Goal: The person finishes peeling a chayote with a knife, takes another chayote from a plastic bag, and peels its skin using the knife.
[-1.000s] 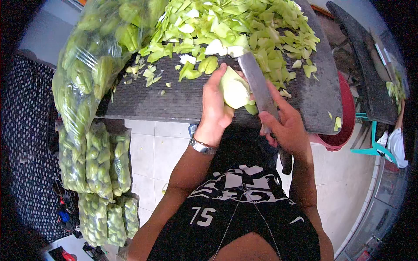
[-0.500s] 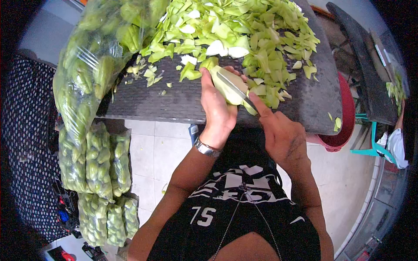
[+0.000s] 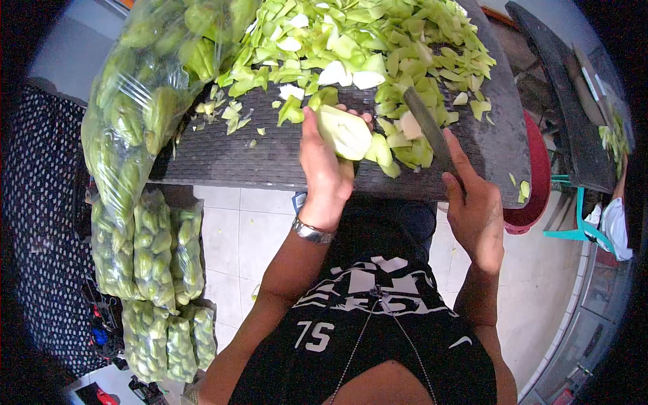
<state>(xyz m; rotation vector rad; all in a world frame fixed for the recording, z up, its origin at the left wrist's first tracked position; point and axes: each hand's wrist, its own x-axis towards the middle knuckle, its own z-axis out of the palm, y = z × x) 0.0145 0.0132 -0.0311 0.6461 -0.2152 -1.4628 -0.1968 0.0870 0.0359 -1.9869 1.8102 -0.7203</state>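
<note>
A pale, peeled green vegetable [image 3: 344, 133] with flat cut faces rests in my left hand [image 3: 322, 162], its fingers wrapped round it from below, over the near part of the dark table. My right hand [image 3: 474, 202] is closed round a knife [image 3: 426, 125], whose handle is mostly hidden in the palm; the blade points up and left, apart from the vegetable. A pale slice [image 3: 410, 126] lies or hangs beside the blade; which, I cannot tell. Green peelings [image 3: 337, 40] are heaped beyond both hands, and some loose slices [image 3: 383, 154] are just right of the vegetable.
A large clear bag of green vegetables [image 3: 128, 121] leans over the left of the dark ribbed table [image 3: 270, 162]. Several filled bags [image 3: 154, 250] are lower left. A red tub [image 3: 536, 175] stands beyond the right edge, near a teal stool [image 3: 582, 226].
The knife, which lay across the vegetable half a second ago, has moved off to the right with my right hand. The vegetable has shifted slightly left and turned, showing a broad cut face.
</note>
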